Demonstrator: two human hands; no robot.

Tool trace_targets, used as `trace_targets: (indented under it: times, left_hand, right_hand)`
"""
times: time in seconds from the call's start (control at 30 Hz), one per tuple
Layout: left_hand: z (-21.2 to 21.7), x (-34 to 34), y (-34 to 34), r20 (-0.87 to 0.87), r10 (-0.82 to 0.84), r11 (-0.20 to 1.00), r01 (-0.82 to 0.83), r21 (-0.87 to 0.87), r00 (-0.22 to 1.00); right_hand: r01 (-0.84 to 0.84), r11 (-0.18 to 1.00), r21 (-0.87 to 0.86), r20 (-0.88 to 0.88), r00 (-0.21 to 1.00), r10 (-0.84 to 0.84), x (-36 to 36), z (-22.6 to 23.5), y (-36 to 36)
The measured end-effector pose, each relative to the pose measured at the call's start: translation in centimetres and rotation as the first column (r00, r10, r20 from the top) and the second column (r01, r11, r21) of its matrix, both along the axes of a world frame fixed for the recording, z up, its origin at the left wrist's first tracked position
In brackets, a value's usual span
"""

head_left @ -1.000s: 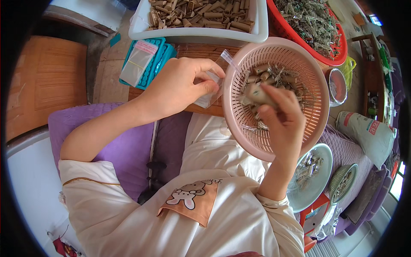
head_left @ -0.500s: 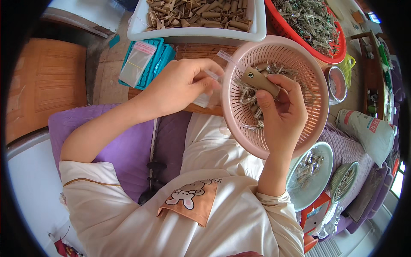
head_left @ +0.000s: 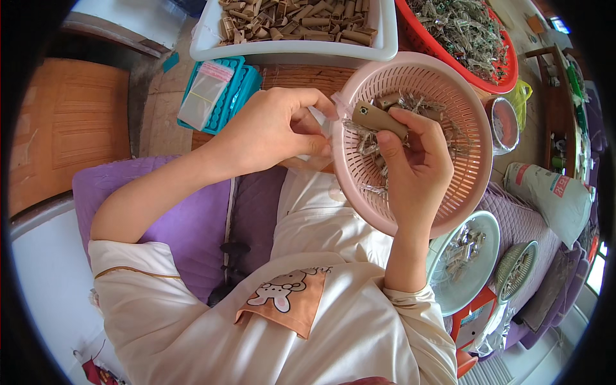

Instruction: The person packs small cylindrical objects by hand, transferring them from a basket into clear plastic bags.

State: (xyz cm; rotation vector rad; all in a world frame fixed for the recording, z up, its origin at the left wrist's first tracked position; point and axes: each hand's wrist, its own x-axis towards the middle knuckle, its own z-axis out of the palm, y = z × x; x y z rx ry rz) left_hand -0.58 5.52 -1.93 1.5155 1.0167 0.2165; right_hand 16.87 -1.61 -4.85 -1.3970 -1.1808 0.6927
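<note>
My right hand [head_left: 420, 151] grips a tan, tube-like casing [head_left: 377, 120] between thumb and fingers; a small dark square mark shows near its left end. The casing is held above a pink slotted basket [head_left: 467, 192], which holds clear crinkled packets and more tan pieces. At the basket's left rim, my left hand [head_left: 279, 128] has its thumb and fingers closed on a small clear plastic bag [head_left: 314, 162]. The bag's upper part stretches toward the casing's marked end. Whether the casing touches the bag is hard to make out.
A white tub [head_left: 295, 51] of tan pieces stands at the back, beside a red basket [head_left: 510, 70] of clear packets. Flat plastic bags [head_left: 204, 99] lie on a teal tray [head_left: 240, 83] at left. A pale green basin [head_left: 487, 256] sits at right.
My right hand has brought the tan casing left, closer to the bag. The left hand's fingers have shifted slightly, and the bag's top has moved toward the casing's end.
</note>
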Motion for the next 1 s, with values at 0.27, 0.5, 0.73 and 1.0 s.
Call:
trace_targets:
  times: [0.27, 0.5, 0.73, 1.0]
  left_hand:
    - [-0.4, 0.0, -0.4, -0.018, 0.009, 0.995, -0.007, 0.104, 1.000]
    - [-0.9, 0.0, -0.4, 0.161, 0.064, 0.992, -0.044, -0.121, 0.985]
    - [-0.7, 0.1, -0.6, 0.153, 0.008, 0.993, 0.010, -0.121, 0.988]
    - [-0.1, 0.3, -1.1, 0.027, -0.081, 0.995, 0.083, -0.047, 0.996]
  right_hand:
    - [-0.126, 0.991, -0.046, 0.086, 0.988, 0.130, 0.0, 0.4, 0.2]
    - [-0.207, 0.966, -0.153, -0.054, 0.978, 0.201, 0.4, 0.1, 0.2]
    - [-0.240, 0.970, -0.029, 0.050, 0.969, 0.241, 0.2, 0.1, 0.4]
    - [-0.293, 0.955, -0.034, 0.317, 0.904, 0.288, -0.2, 1.4, 0.4]
